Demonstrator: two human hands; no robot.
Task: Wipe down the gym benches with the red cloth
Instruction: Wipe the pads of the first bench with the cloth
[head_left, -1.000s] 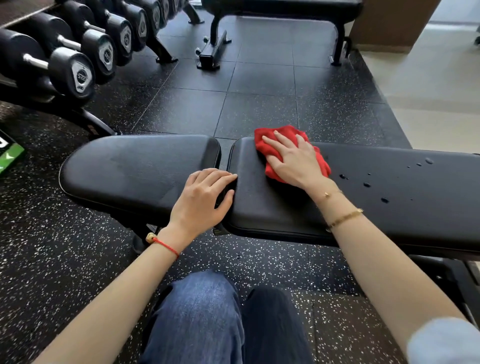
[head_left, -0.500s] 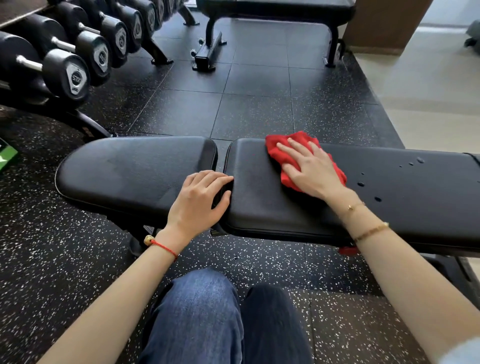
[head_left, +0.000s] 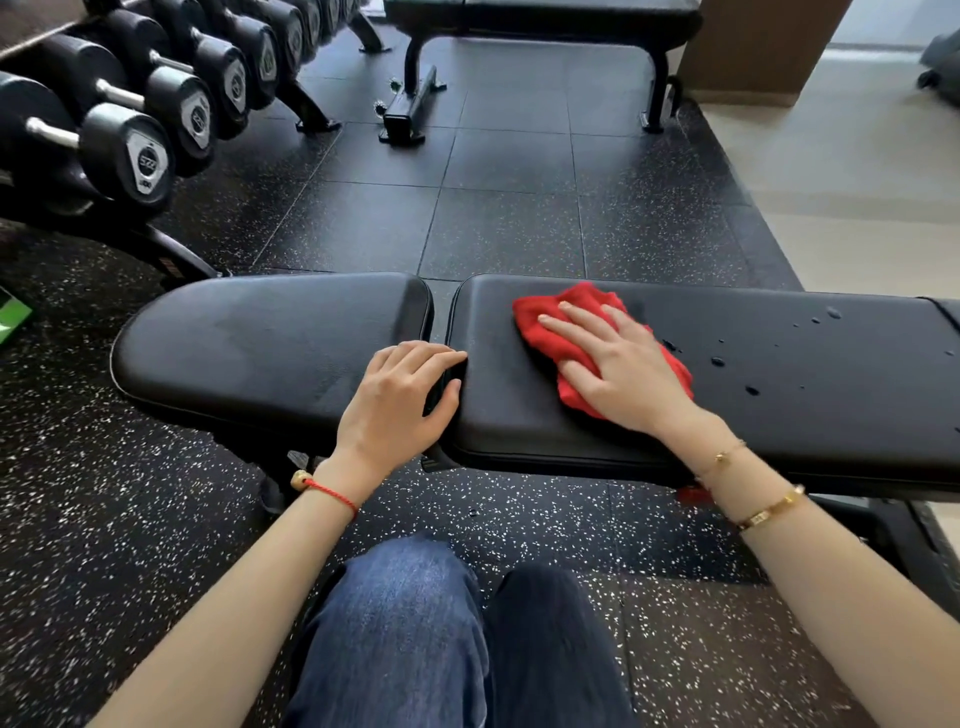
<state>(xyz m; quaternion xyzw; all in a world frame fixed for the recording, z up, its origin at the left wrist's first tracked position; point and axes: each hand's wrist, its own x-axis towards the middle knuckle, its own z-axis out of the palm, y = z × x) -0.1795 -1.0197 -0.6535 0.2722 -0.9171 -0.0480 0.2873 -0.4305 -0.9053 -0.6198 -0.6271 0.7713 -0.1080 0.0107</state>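
Observation:
A black padded gym bench (head_left: 260, 353) lies across the view, split into a seat pad on the left and a long back pad (head_left: 805, 395) on the right. The red cloth (head_left: 550, 319) lies bunched on the back pad near its left end. My right hand (head_left: 618, 364) presses flat on the cloth with fingers spread. My left hand (head_left: 400, 397) rests on the seat pad's right end, fingers curled into the gap between the two pads. Several water drops (head_left: 719, 361) sit on the back pad right of the cloth.
A rack of black dumbbells (head_left: 130, 156) runs along the upper left. A second black bench (head_left: 545, 21) stands at the back on the speckled rubber floor (head_left: 493, 218). Beige floor (head_left: 857, 197) starts at the right. My knees in blue jeans (head_left: 415, 634) are below the bench.
My right hand has slid the red cloth to the right along the back pad, toward the water drops. My left hand has stayed at the gap between the pads.

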